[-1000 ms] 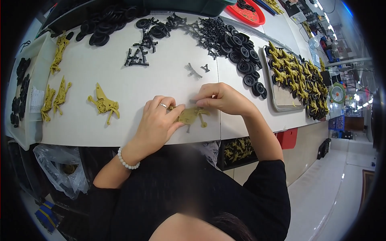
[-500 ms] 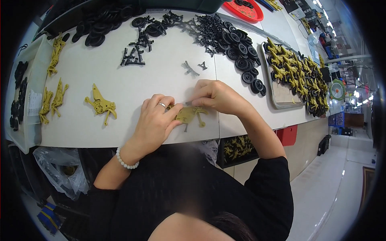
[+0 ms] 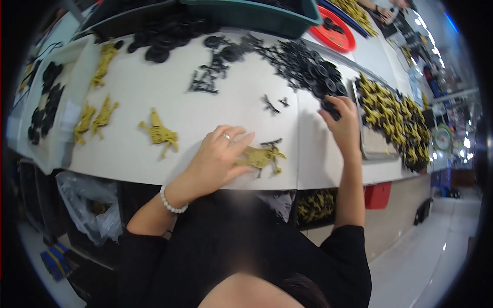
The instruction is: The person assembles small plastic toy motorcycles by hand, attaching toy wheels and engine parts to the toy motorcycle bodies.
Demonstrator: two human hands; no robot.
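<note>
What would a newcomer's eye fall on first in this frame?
Probably the crowd of yellow-and-black pieces on the right, and the bright red dish at the top. In the middle, the left hand is at a yellow part on the white table, while the right hand is at the near end of the black wheel pile.

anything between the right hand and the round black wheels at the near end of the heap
Nothing visible: the bare right hand is right at those round black wheels, curled around the nearest; blur hides whether it grips any.
</note>
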